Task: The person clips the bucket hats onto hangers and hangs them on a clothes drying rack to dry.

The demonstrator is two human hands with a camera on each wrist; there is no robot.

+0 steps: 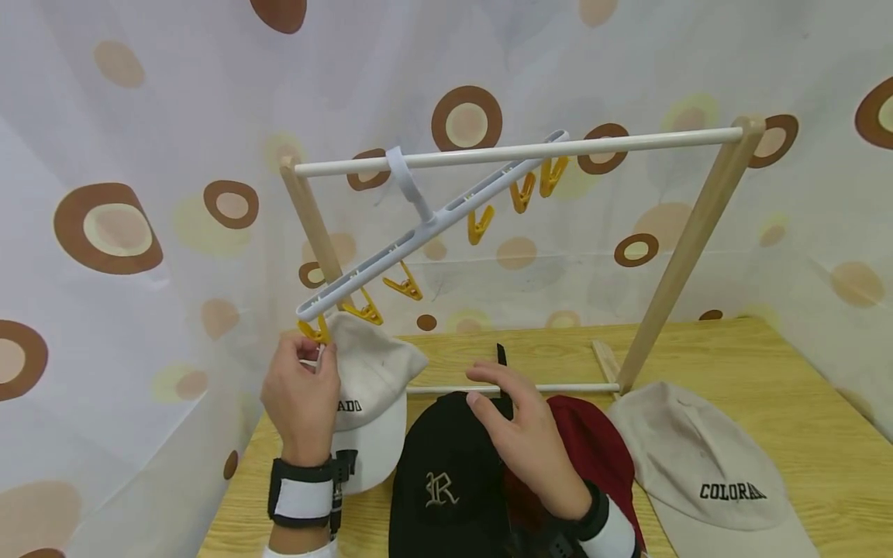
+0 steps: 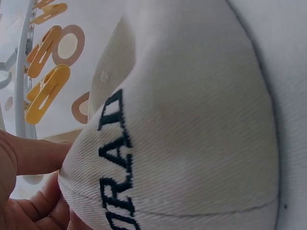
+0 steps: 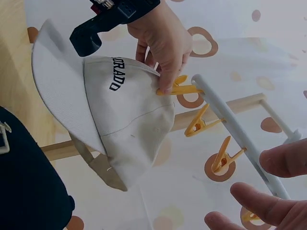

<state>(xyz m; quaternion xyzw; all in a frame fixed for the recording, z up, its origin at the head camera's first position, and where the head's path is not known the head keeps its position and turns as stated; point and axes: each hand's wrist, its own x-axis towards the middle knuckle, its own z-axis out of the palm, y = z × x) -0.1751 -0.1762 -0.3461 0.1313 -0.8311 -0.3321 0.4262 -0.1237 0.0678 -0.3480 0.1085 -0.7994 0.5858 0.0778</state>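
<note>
My left hand (image 1: 305, 395) pinches the crown of a cream baseball cap (image 1: 370, 370) at the lower left end of a white clip hanger (image 1: 427, 227). The end yellow clip (image 3: 180, 89) meets the cap's edge by my thumb in the right wrist view; whether it bites the fabric I cannot tell. The cap hangs tilted, its dark lettering partly covered in the head view. My right hand (image 1: 533, 442) is held with fingers spread above a black cap (image 1: 446, 473), holding nothing. In the right wrist view, its fingers (image 3: 264, 203) appear near the hanger bar.
The hanger hooks over the white top rail (image 1: 628, 143) of a wooden rack (image 1: 691, 256) and slopes down left. Several other yellow clips (image 1: 522, 192) dangle from it. A dark red cap (image 1: 593, 434) and another cream cap (image 1: 705, 457) lie on the wooden table (image 1: 788, 372).
</note>
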